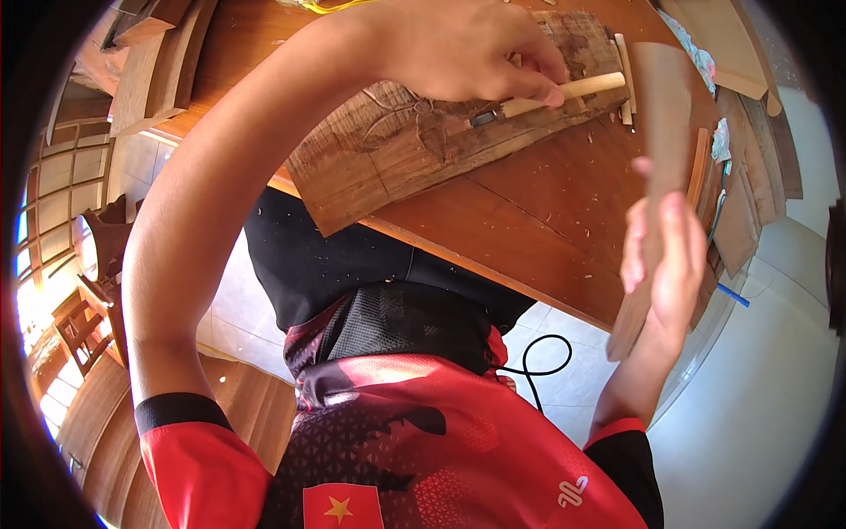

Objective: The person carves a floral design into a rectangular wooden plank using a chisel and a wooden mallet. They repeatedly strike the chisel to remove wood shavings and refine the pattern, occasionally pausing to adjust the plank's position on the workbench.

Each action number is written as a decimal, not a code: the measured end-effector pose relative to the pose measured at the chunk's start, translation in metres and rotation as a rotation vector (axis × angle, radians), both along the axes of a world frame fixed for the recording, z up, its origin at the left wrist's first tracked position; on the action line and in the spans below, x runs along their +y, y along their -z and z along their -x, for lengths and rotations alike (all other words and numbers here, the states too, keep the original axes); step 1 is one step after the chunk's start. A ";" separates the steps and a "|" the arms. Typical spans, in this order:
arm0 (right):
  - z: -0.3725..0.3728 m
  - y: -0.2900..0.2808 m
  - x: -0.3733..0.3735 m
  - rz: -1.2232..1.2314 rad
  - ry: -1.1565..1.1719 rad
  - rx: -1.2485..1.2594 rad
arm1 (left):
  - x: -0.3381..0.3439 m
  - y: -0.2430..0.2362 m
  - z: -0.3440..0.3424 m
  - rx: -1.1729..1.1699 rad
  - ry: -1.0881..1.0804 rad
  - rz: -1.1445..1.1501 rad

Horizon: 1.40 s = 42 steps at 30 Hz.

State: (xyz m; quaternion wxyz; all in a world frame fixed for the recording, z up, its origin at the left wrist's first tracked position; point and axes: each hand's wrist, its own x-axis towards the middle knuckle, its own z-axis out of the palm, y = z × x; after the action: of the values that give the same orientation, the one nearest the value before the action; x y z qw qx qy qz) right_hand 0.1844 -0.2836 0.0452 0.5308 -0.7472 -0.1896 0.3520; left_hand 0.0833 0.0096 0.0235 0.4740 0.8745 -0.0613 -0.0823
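Observation:
My left hand (pixel 480 57) grips a chisel (pixel 595 84) with a pale wooden handle, its dark blade lying low over a carved, rough brown board (pixel 344 181). Curved lines are cut into the board. My right hand (pixel 670 260) holds a long wooden bar (pixel 661 115) upright at the right of the board, blurred toward its top. Another light wooden handle (pixel 623 48) lies beyond the board's right end, partly behind the bar.
The board rests on an orange-brown wooden table (pixel 529 234) scattered with chips. Planks (pixel 740 167) lean at the right, and wooden pieces (pixel 154 62) sit at the upper left. A black cord (pixel 546 339) loops over the tiled floor below.

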 end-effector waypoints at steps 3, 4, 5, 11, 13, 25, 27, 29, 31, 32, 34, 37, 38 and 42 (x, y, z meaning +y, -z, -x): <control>-0.001 0.001 -0.002 0.037 -0.012 -0.003 | 0.002 -0.006 0.000 0.030 0.033 -0.067; -0.004 0.001 -0.002 -0.049 0.041 -0.019 | 0.004 -0.009 0.002 -0.002 0.051 -0.028; -0.006 0.002 -0.003 -0.138 0.094 -0.033 | 0.006 -0.015 0.006 -0.034 0.069 0.008; 0.000 0.000 0.001 -0.079 0.078 -0.016 | 0.008 -0.017 -0.002 0.121 0.094 -0.052; -0.001 0.002 -0.003 0.040 -0.043 -0.035 | 0.009 -0.027 0.001 0.133 0.129 -0.038; 0.003 0.004 0.001 -0.089 0.090 -0.031 | 0.004 -0.014 0.005 -0.014 0.110 -0.018; 0.011 0.009 0.000 0.115 -0.096 -0.005 | -0.005 0.009 0.003 -0.095 0.035 -0.113; 0.010 0.009 -0.001 0.088 -0.061 -0.019 | -0.004 0.019 0.001 -0.148 0.037 -0.122; 0.005 0.006 -0.004 -0.107 0.096 0.013 | -0.002 0.023 0.002 -0.170 0.030 -0.132; 0.005 0.007 -0.004 -0.109 0.092 0.006 | -0.003 0.021 0.000 -0.172 0.035 -0.139; 0.012 0.009 -0.003 0.067 -0.052 -0.007 | 0.000 0.013 -0.002 -0.124 0.107 -0.138; 0.007 0.003 -0.005 -0.024 0.069 -0.011 | 0.004 -0.002 0.002 -0.096 0.137 -0.163; 0.005 0.003 -0.002 -0.071 0.076 -0.023 | -0.002 0.013 0.009 -0.166 0.027 -0.204; 0.014 0.008 -0.001 0.084 -0.070 0.015 | -0.008 0.011 0.008 -0.044 -0.014 -0.224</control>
State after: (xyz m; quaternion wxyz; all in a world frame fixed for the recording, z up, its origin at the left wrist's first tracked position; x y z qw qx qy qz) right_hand 0.1705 -0.2843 0.0369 0.4877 -0.7591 -0.1968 0.3836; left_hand 0.0756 0.0021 0.0126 0.3726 0.9239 -0.0560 -0.0663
